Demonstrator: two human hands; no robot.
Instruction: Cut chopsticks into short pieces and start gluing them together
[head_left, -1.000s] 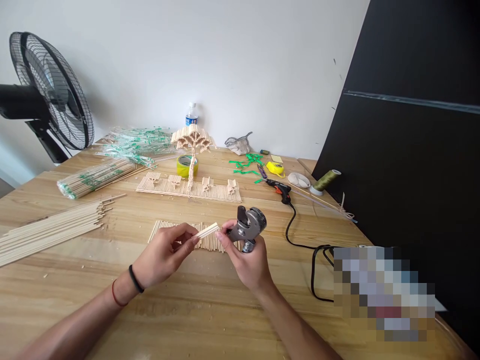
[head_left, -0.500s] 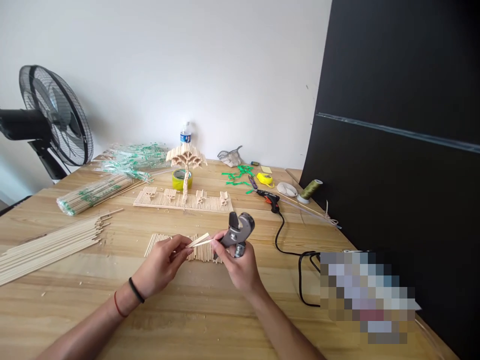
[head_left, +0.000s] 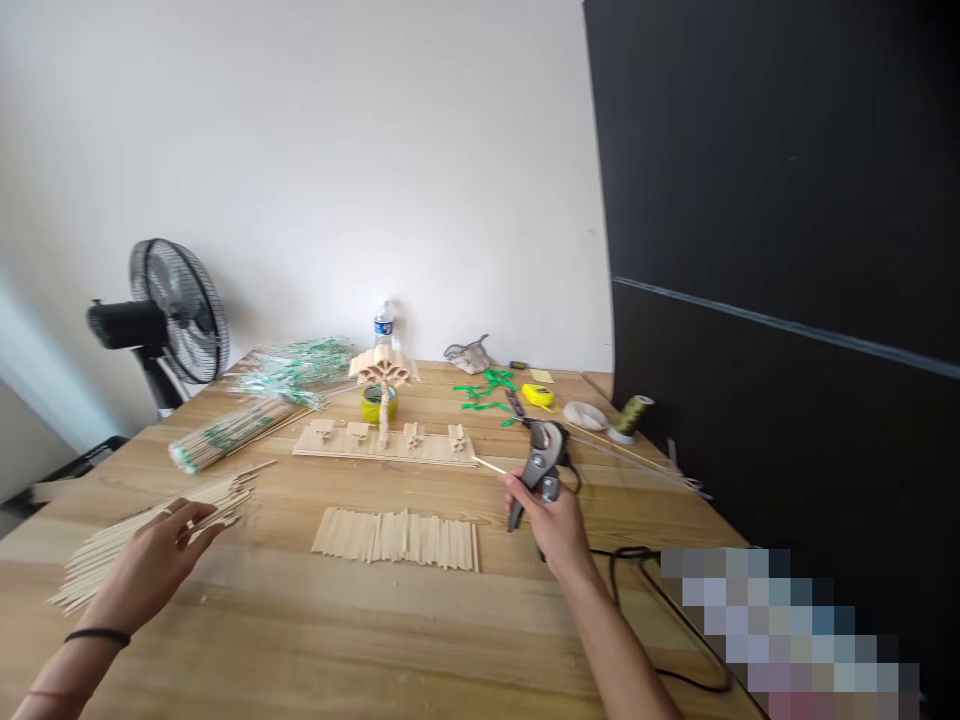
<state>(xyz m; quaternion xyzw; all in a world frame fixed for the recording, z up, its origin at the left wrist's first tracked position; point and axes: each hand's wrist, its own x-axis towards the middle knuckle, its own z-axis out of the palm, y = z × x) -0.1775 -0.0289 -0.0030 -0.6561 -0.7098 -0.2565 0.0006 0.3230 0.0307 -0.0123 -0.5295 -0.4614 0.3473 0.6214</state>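
Note:
My left hand (head_left: 161,555) hovers at the loose pile of thin wooden sticks (head_left: 112,545) on the left, its thumb and fingers apart and nothing seen between them. In my right hand (head_left: 559,520) is a pair of grey pruning shears (head_left: 541,462), jaws upward. A short stick (head_left: 489,465) pokes out leftward from the same hand, pinched at the fingertips. Between the hands lies a row of short cut sticks (head_left: 394,538), side by side. Behind it, a stick-built tree (head_left: 384,375) rises from a flat stick base (head_left: 442,452) with small stick pieces on it.
Bundled sticks (head_left: 232,430) and clear wrappers (head_left: 292,370) lie back left, near a fan (head_left: 180,310). A bottle (head_left: 384,322) and green tape roll (head_left: 369,404) stand behind the tree. At right are a yellow tape measure (head_left: 538,395), thread spool (head_left: 631,418) and black cable (head_left: 637,553).
My left hand has let go of the sticks at the middle and moved left to the pile. My right hand, with shears and short stick, has shifted right. The view has tilted up.

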